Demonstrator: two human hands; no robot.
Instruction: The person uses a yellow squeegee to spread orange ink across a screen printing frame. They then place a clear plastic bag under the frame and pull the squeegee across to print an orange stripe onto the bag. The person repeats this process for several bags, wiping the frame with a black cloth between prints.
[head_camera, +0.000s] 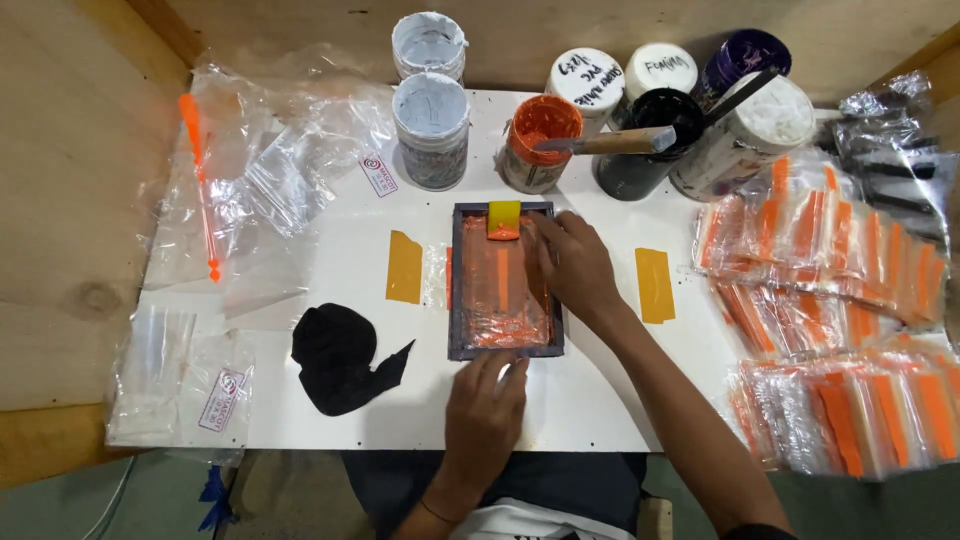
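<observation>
A small dark-framed printing screen smeared with orange ink lies flat in the middle of the white board. A yellow squeegee rests at its far end. My right hand presses on the frame's right side, fingers spread over the mesh. My left hand rests on the frame's near edge, fingers curled over it. Strips of tan tape sit on both sides of the screen.
Several ink jars stand at the back: two grey-lidded, an open orange jar with a wooden-handled spatula, a black one. Printed bags with orange strips pile at right. Empty clear bags and a black rag lie at left.
</observation>
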